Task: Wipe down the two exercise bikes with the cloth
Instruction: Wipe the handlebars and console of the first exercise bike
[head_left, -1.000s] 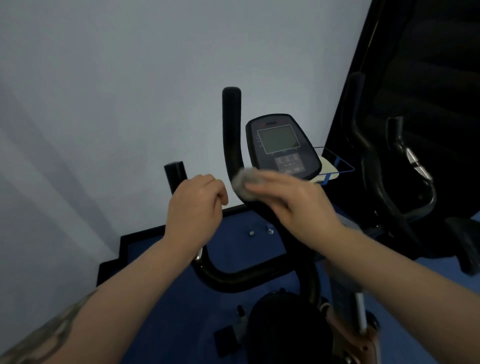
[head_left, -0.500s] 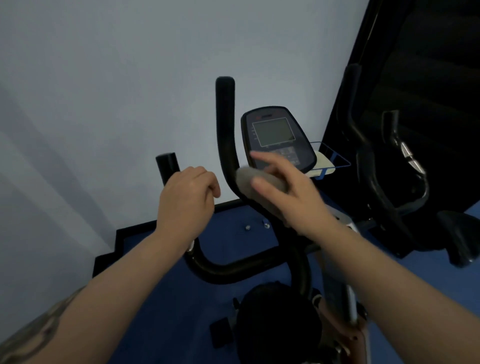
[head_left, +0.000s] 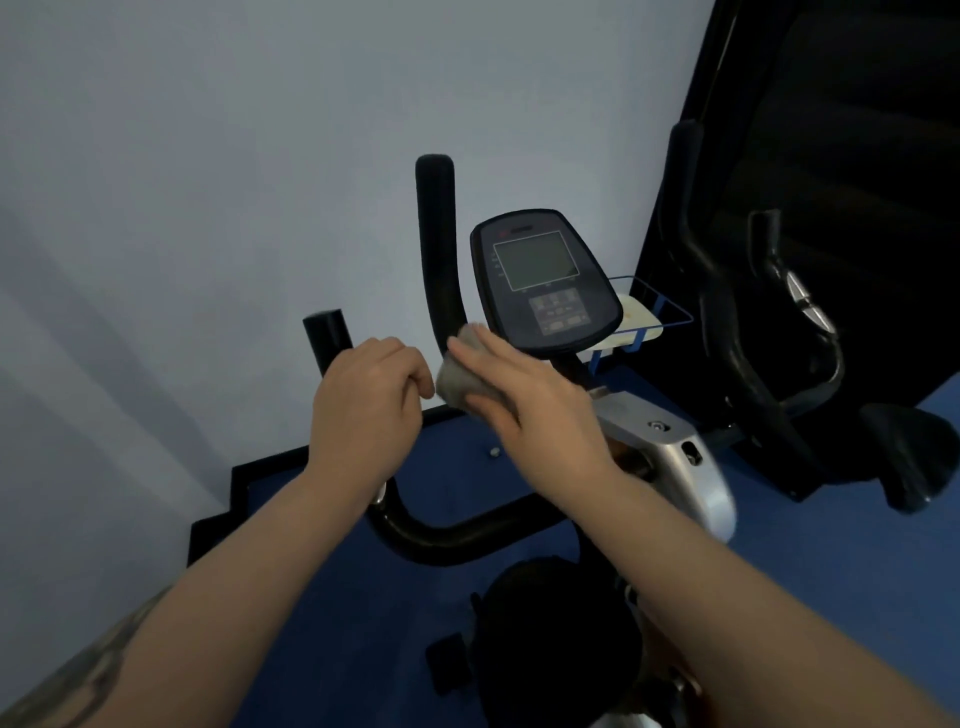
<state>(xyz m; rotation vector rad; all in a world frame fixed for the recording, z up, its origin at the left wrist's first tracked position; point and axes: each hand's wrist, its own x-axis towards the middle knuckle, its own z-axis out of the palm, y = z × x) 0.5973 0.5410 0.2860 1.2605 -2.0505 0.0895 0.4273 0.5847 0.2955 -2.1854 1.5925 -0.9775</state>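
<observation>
The near exercise bike has a black U-shaped handlebar (head_left: 447, 535) and a dark console (head_left: 543, 278) with a grey screen. My left hand (head_left: 363, 410) grips the left handlebar arm just below its black end (head_left: 326, 332). My right hand (head_left: 524, 405) holds a grey cloth (head_left: 457, 374) against the lower part of the upright right handlebar arm (head_left: 436, 244). A second black bike (head_left: 769, 332) stands to the right, partly in shadow.
A pale wall runs close behind the bikes. A blue wire basket (head_left: 654, 312) with a pale item sits behind the console. The silver frame housing (head_left: 685, 467) and black seat (head_left: 550, 634) lie below my arms. The floor is blue.
My right hand with the cloth has slid down and left along the right handlebar arm, away from the console. My left hand has kept its grip. The view has shifted slightly.
</observation>
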